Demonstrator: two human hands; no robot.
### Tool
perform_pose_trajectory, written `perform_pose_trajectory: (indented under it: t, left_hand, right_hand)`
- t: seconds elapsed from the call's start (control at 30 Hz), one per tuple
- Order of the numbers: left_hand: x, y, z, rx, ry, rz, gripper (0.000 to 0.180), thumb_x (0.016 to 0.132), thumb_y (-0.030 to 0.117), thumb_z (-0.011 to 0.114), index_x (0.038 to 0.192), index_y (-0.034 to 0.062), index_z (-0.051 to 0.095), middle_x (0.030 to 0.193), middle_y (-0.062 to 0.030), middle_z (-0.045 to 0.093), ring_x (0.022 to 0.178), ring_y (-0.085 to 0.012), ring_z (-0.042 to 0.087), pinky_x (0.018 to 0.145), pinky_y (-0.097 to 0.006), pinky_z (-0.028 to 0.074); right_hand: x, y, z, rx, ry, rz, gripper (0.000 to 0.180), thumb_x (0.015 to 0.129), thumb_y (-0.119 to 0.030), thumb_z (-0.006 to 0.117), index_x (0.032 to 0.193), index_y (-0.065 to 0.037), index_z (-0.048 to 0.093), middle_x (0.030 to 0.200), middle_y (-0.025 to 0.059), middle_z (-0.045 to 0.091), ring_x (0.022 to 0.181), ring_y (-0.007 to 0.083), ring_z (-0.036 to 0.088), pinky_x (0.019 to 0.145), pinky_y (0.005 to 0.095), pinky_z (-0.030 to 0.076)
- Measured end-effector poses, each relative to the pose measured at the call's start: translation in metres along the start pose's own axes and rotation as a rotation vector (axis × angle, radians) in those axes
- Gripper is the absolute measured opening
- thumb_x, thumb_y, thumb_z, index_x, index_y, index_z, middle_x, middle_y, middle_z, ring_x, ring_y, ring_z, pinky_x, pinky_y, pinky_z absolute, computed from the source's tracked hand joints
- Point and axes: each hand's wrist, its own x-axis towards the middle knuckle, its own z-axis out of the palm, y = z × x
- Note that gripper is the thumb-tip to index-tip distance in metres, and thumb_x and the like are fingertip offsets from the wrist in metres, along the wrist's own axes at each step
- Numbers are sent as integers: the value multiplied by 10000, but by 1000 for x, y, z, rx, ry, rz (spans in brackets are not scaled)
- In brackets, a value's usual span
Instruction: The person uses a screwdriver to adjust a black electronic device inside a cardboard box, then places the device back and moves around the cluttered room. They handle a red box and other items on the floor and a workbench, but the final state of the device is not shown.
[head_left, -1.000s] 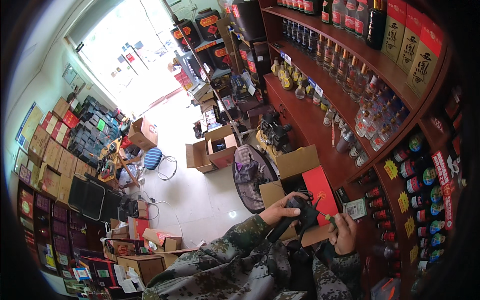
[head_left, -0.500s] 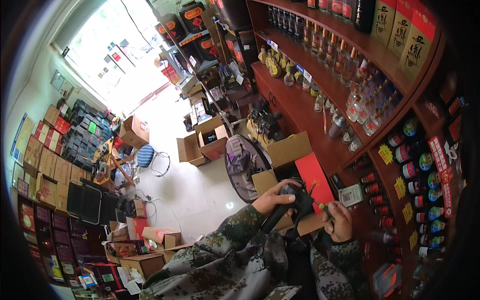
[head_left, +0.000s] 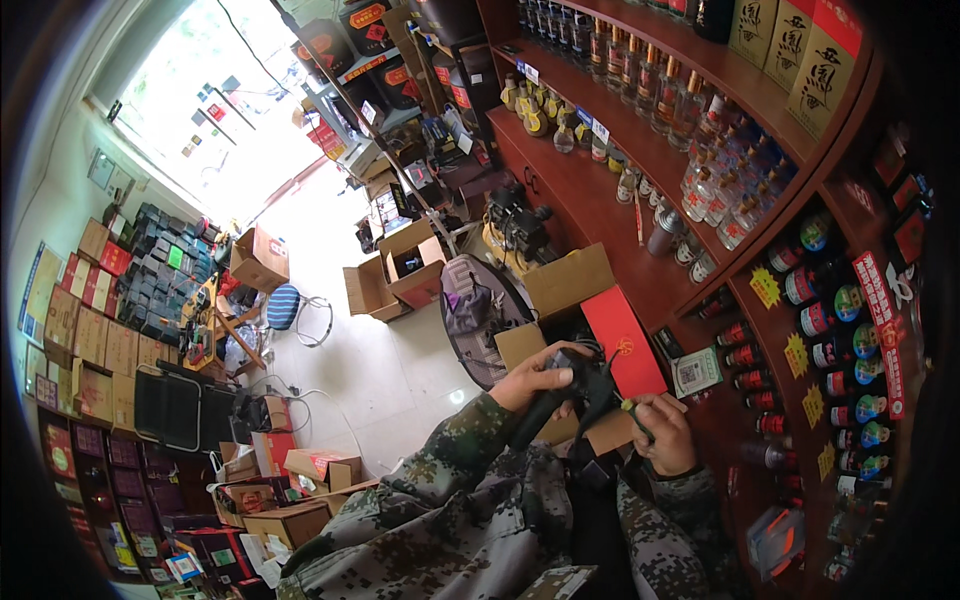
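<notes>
My left hand (head_left: 535, 380) is closed around a black device with dangling black straps or cables (head_left: 594, 388); its exact kind is not clear. Just right of it, my right hand (head_left: 664, 436) grips a small screwdriver (head_left: 640, 422) by its green handle. The thin shaft is hard to make out against the background. Beneath both hands stands an open cardboard box (head_left: 568, 285), its flaps spread. A flat red box (head_left: 624, 342) lies beside it, partly behind the black device.
Wooden shelves (head_left: 600, 190) full of bottles run along the right. A grey oval-backed chair (head_left: 484, 315) stands ahead. An open carton (head_left: 412, 262) sits on the floor, and stacked boxes (head_left: 105, 345) line the left wall near a black chair (head_left: 172, 408).
The view has shifted slightly. My right hand has turned a little, and the screwdriver's shaft, seen pointing at the black device before, now hardly shows. My left hand keeps its hold.
</notes>
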Motion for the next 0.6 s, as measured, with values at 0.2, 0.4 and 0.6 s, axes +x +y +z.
perform_pose_trajectory:
  t: [0.2, 0.4, 0.6]
  left_hand:
    - [0, -3, -3, 26, -19, -3, 539, 898, 215, 688, 1357, 43, 463, 937, -111, 617, 619, -177, 635, 563, -289, 519]
    - [-3, -5, -3, 26, -104, 99, 474, 928, 199, 670, 1329, 38, 477, 849, -77, 612, 612, -157, 636, 546, -264, 511]
    - [1, -4, -7, -120, 14, -72, 523, 870, 161, 718, 1322, 40, 486, 862, -91, 615, 612, -178, 641, 548, -280, 512]
  right_hand:
    - [-1, 11, -2, -558, 81, -311, 211, 979, -203, 598, 1064, -9, 596, 676, 26, 517, 548, 85, 434, 500, 248, 318]
    - [0, 6, -15, 206, -163, 278, 219, 951, -192, 642, 1058, -5, 600, 696, 26, 535, 580, 98, 484, 526, 247, 353]
    - [2, 2, 4, -865, 104, -440, 209, 953, -194, 648, 1002, 5, 609, 714, 11, 550, 597, 75, 500, 526, 238, 367]
